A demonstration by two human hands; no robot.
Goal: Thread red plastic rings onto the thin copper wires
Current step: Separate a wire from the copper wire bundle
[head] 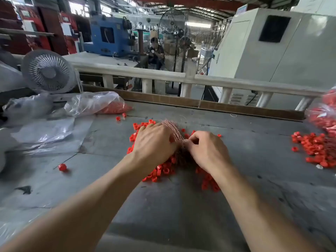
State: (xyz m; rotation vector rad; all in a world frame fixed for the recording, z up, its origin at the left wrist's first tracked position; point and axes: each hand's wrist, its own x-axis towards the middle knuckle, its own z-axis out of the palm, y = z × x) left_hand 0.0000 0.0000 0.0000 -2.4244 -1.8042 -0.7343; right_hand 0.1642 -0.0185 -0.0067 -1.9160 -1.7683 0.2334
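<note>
Table (181,206): grey top I'm working over, under both grips.
Plastic bag (94,104): far left of my grips, lying on its side with red pieces inside.
Ring pile (160,171): loose red rings spread beneath and around both hands; a second heap (316,150) sits well right of them.
Wire bundle (173,130): thin copper wires, long axis running away from me, tips fanned at the far end, near end hidden between my hands.
Left hand (154,142): closed around the bundle.
Right hand (205,150): fingertips (187,141) pinched narrow at the bundle's side; I cannot tell what they hold.
</note>
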